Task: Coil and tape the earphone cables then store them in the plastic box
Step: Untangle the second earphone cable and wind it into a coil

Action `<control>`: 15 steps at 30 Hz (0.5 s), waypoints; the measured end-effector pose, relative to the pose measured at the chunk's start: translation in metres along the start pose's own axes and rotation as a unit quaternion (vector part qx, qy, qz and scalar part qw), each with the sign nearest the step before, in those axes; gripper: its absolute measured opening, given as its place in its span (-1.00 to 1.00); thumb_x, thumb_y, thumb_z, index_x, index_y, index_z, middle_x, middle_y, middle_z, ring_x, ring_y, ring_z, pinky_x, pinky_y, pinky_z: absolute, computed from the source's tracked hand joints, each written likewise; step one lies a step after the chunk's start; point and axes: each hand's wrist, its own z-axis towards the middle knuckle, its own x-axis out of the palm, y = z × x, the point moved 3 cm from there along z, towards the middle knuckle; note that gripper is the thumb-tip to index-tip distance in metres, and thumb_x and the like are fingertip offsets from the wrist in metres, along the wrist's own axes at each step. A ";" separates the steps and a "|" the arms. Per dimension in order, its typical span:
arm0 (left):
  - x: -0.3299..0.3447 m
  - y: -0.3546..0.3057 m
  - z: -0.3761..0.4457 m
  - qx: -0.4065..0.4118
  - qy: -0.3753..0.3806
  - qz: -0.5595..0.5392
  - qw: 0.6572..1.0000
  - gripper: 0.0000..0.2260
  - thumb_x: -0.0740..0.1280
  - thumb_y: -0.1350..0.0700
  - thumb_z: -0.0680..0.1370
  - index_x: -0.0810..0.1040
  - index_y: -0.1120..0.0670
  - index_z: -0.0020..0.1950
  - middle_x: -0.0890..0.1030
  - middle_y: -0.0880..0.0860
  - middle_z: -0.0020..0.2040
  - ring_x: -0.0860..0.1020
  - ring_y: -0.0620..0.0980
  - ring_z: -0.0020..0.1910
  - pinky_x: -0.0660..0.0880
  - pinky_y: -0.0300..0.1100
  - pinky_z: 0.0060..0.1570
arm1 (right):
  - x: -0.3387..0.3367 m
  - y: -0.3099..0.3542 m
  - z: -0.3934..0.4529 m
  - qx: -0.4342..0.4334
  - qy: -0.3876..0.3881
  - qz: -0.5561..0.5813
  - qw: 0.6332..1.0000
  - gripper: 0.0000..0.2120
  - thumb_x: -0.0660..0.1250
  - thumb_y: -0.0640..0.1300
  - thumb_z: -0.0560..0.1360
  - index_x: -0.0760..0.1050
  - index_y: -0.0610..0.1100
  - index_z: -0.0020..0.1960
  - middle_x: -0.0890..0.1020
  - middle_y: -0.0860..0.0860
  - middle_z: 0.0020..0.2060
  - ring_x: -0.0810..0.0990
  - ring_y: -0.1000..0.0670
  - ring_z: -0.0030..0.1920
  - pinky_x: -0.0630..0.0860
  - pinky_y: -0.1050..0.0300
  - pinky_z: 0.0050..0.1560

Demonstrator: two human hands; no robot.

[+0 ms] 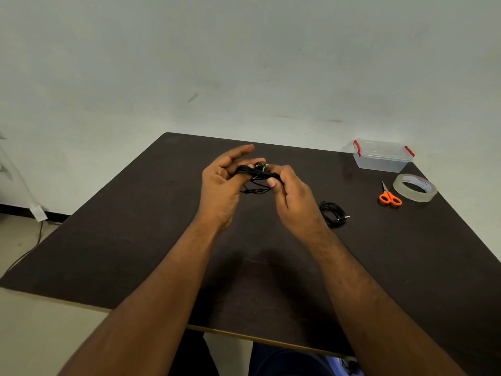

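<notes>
A black earphone cable (254, 175) is bunched between both hands above the middle of the dark table (135, 253). My left hand (222, 185) has the loops wound over its fingers, and my right hand (290, 194) pinches the bundle from the right. A short loose end with a plug hangs below the hands. A second black earphone cable (333, 213) lies coiled on the table just right of my right wrist. The clear plastic box (381, 156), with red latches and its lid on, stands at the far right corner. A roll of clear tape (414, 188) lies in front of the box.
Orange-handled scissors (389, 196) lie beside the tape roll on its left. The table's far edge meets a pale wall. On the floor at the left a cord runs past the table's left edge.
</notes>
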 end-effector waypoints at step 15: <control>0.000 -0.004 0.014 -0.092 0.147 0.027 0.985 -0.57 0.34 0.43 0.49 0.51 0.11 0.30 0.70 0.21 -0.07 0.65 0.14 0.04 0.54 0.02 0.16 | -0.025 -0.016 0.016 -0.047 -0.026 -0.116 0.992 -0.70 0.07 -0.03 0.64 0.46 -0.21 0.16 0.55 -0.03 0.20 0.55 -0.04 0.12 0.57 -0.05 -0.06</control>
